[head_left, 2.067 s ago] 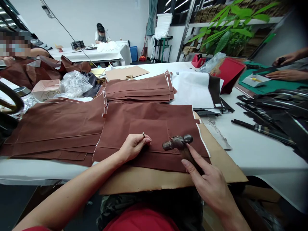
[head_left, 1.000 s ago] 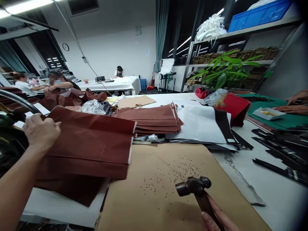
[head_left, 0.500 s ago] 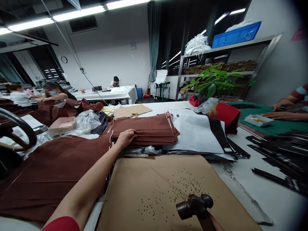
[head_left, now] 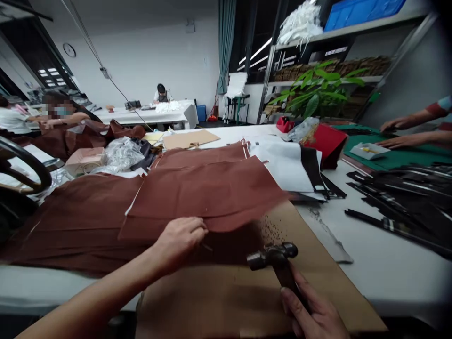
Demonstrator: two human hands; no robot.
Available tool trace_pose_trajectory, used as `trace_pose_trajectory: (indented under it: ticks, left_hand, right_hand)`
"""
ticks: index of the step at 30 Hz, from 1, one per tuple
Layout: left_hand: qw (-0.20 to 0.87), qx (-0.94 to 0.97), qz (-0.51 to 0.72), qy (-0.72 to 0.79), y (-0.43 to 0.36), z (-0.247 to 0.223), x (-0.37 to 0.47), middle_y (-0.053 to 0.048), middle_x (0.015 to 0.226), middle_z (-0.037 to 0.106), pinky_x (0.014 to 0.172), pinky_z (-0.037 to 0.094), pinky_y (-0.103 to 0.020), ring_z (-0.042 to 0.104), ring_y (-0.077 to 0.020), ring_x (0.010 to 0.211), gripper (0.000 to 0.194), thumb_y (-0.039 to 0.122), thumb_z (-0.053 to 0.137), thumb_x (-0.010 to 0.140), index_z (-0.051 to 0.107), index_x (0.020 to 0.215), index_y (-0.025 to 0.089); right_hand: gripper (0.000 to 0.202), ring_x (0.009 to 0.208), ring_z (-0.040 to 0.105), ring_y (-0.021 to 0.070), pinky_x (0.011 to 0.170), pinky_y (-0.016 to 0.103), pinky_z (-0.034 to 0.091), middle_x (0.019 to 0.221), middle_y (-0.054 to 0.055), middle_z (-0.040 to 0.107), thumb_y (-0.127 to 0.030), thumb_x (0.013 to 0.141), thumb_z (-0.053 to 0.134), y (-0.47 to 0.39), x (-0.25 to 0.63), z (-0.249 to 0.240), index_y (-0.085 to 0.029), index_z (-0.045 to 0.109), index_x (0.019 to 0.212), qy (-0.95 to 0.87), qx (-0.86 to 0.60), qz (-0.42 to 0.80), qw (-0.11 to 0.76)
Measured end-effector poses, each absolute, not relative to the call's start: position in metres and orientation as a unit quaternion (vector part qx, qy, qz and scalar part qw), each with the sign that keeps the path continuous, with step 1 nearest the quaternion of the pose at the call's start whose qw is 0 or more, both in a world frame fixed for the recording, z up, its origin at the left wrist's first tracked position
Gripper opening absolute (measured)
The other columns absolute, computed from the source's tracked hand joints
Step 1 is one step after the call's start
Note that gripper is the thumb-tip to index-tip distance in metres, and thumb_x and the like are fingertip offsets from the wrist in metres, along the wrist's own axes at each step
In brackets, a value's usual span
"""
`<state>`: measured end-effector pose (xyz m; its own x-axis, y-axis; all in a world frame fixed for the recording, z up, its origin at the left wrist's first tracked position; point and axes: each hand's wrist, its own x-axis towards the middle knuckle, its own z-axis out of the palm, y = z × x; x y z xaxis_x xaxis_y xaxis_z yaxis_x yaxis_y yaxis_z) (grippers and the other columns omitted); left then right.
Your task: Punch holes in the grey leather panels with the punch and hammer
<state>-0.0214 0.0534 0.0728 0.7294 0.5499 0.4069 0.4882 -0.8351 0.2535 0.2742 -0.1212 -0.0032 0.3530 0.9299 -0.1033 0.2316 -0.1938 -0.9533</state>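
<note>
My left hand pinches the near edge of a reddish-brown fabric panel, which is raised and stretches over part of the tan board. Its right corner is blurred by motion. Wrapped around the handle of a ball-peen hammer, my right hand is low on the right, with the hammer head above the board. Many small dark holes or specks show on the board just behind the hammer head. More brown panels lie to the left, and a stack of them sits behind the raised one.
White and black pieces lie right of the brown stack. Dark strips cover the right side, near a small white box and a co-worker's hands on a green mat. A dark handwheel stands at far left.
My left hand has drawn a brown panel from the stack toward me, over the board. The hammer has risen slightly, and more of my right hand shows. The view has tilted down.
</note>
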Motion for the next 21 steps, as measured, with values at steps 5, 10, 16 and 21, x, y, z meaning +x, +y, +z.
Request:
trace_pose_trajectory:
  ticks: [5,10,16,21]
  left_hand:
    - [0.293,0.863,0.253,0.323,0.005,0.047,-0.022,-0.007,0.092,0.070,0.080,0.051,-0.031,0.065,-0.0207,0.086,0.025,0.031,0.046,0.102,0.065,0.090,0.021]
    - [0.476,0.719,0.358,0.357,0.038,0.045,-0.006,-0.008,0.091,0.072,0.083,0.056,-0.032,0.069,-0.0197,0.086,0.041,0.051,0.044,0.104,0.067,0.100,0.018]
    - [0.540,0.668,0.372,0.352,0.055,0.014,0.005,-0.011,0.091,0.076,0.082,0.060,-0.035,0.075,-0.0225,0.087,0.049,0.063,0.055,0.097,0.065,0.103,0.015]
    - [0.521,0.688,0.354,0.360,0.058,0.011,0.002,-0.012,0.093,0.078,0.083,0.060,-0.035,0.075,-0.0227,0.087,0.045,0.058,0.054,0.099,0.068,0.104,0.015]
  right_hand:
    - [0.071,0.051,0.048,0.0132,0.049,0.026,0.045,0.067,-0.003,0.056,-0.059,0.090,0.065,-0.129,0.265,0.010,-0.018,0.056,0.147,-0.436,-0.666,0.382,0.469]
    - [0.069,0.049,0.046,0.0116,0.046,0.025,0.042,0.068,-0.004,0.054,-0.056,0.093,0.063,-0.125,0.261,0.018,-0.019,0.052,0.150,-0.444,-0.655,0.388,0.472]
    - [0.068,0.049,0.046,0.0108,0.045,0.024,0.042,0.067,-0.004,0.053,-0.056,0.093,0.064,-0.124,0.263,0.013,-0.019,0.053,0.149,-0.452,-0.653,0.378,0.476]
    - [0.067,0.049,0.047,0.0108,0.046,0.024,0.043,0.067,-0.004,0.054,-0.055,0.094,0.063,-0.125,0.265,0.013,-0.018,0.053,0.149,-0.458,-0.657,0.378,0.465]
